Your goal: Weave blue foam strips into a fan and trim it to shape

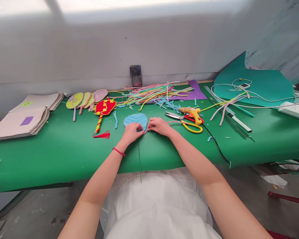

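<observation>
A light-blue fan shape of ribbed pipe cleaners (136, 118) lies flat on the green table. My left hand (133, 132) is closed at its lower edge, with thumb and fingers pinching there; a thin green wire (140, 159) runs from beneath that hand over the table's front edge. Just to the right, my right hand (158, 126) pinches a pink pipe cleaner (174, 121) against the fan's lower right rim. One end of the pink strand passes between both hands, and the other trails rightward near the scissors. The fingertips partly cover the contact spot.
Red-handled and yellow-handled scissors (192, 127) and a yellow glue gun (194, 114) with a black cord lie to the right. A red-and-yellow fan (105, 107) sits left. Behind is a heap of pipe cleaners (151, 94). An open book (27, 113) lies far left, a power strip (295, 110) far right.
</observation>
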Demonstrator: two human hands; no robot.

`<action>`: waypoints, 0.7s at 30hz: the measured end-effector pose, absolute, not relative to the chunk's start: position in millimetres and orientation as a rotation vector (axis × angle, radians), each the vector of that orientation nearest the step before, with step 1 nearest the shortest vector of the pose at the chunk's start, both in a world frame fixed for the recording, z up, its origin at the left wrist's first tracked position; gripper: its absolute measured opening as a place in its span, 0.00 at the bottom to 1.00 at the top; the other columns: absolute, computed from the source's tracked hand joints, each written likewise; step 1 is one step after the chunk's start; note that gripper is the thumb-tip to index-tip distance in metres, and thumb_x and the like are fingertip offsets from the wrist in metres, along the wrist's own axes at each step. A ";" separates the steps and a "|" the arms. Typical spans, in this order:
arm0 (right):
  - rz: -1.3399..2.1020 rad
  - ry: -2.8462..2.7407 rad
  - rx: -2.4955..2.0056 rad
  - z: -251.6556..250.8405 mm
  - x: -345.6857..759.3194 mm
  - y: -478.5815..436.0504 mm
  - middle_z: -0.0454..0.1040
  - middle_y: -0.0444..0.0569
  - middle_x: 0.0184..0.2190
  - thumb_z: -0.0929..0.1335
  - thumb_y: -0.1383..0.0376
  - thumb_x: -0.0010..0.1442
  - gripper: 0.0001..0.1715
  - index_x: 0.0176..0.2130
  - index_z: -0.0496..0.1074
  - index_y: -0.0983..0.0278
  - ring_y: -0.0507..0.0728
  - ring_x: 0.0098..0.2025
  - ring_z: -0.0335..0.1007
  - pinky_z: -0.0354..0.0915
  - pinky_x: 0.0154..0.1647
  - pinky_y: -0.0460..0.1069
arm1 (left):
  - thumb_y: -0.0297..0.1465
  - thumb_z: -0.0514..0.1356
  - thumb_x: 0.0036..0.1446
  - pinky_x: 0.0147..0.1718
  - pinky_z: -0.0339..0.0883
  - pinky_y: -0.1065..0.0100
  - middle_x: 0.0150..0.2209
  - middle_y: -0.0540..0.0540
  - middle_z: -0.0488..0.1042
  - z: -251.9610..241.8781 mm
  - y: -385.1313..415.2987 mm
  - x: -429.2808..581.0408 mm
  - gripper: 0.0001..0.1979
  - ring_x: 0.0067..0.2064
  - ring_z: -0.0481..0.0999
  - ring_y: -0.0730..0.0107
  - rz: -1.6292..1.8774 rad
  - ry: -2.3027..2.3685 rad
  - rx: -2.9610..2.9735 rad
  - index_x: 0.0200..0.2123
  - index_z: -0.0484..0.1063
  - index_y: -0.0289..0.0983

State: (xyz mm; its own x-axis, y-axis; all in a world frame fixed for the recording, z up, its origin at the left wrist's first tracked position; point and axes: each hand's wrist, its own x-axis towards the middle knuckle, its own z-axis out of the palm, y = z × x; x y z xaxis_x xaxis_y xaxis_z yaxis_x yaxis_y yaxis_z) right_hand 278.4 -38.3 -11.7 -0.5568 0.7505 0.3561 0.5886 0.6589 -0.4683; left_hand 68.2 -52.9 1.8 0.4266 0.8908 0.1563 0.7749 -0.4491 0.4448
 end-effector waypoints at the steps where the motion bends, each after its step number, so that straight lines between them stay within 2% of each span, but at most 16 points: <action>1: 0.398 -2.340 -1.044 -12.2 278.0 -38.2 0.70 0.46 0.31 0.71 0.67 0.57 0.02 0.31 0.75 0.63 0.53 0.35 0.65 0.53 0.38 0.47 | 0.40 0.60 0.54 0.41 0.58 0.61 0.33 0.48 0.72 2.1 -52.9 68.0 0.09 0.38 0.68 0.63 0.538 1.434 2.384 0.31 0.72 0.40; 10: 0.405 -2.326 -1.042 -12.9 277.4 -37.9 0.69 0.46 0.31 0.70 0.66 0.58 0.03 0.32 0.75 0.63 0.53 0.34 0.64 0.54 0.37 0.47 | 0.35 0.56 0.56 0.40 0.60 0.62 0.33 0.48 0.72 2.8 -49.6 67.3 0.08 0.39 0.69 0.64 0.524 1.428 2.318 0.31 0.74 0.40; 21: 0.400 -2.336 -1.046 -11.3 276.8 -39.7 0.69 0.46 0.31 0.70 0.67 0.57 0.03 0.31 0.75 0.63 0.53 0.35 0.64 0.54 0.37 0.47 | 0.35 0.60 0.51 0.40 0.61 0.62 0.32 0.49 0.72 5.9 -50.3 69.6 0.06 0.37 0.69 0.64 0.531 1.448 2.270 0.29 0.73 0.40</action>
